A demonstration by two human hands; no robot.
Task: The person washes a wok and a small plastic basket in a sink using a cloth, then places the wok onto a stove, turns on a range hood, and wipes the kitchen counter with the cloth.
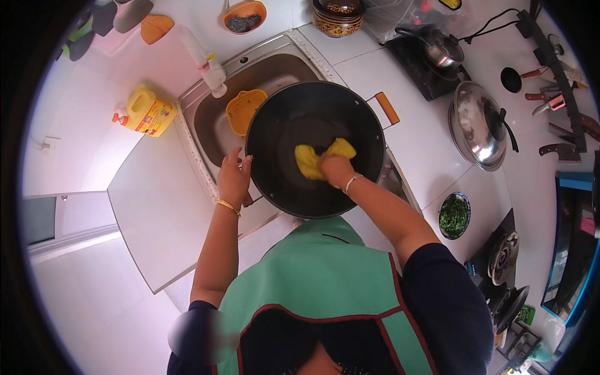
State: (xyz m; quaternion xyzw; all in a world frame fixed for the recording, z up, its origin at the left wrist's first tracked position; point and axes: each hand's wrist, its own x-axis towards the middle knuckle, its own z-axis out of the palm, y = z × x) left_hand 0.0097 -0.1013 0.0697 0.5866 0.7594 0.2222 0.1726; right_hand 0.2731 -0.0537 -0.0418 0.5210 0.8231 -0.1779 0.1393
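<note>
A large black wok (294, 112) lies over the front part of the sink, close to my green apron (325, 281). Inside it, my right hand (336, 172) is closed on a yellow cloth (307, 161), which bunches out on both sides of the fingers and lies against the wok's inner surface. At the wok's left rim is my left hand (233, 178), its fingers stretched out and the thumb at or very near the edge. One wooden-gripped wok handle (387, 109) points to the upper right; the other is partly hidden by my left wrist.
In the sink (206, 119) sits a yellow basket (242, 111) below the faucet (214, 78). A yellow bottle (150, 112) stands left. On the right are a saucepan (442, 50) on a black cooktop, a domed lid (484, 131), a bowl of chopped greens (454, 215) and wall-hung knives (559, 152).
</note>
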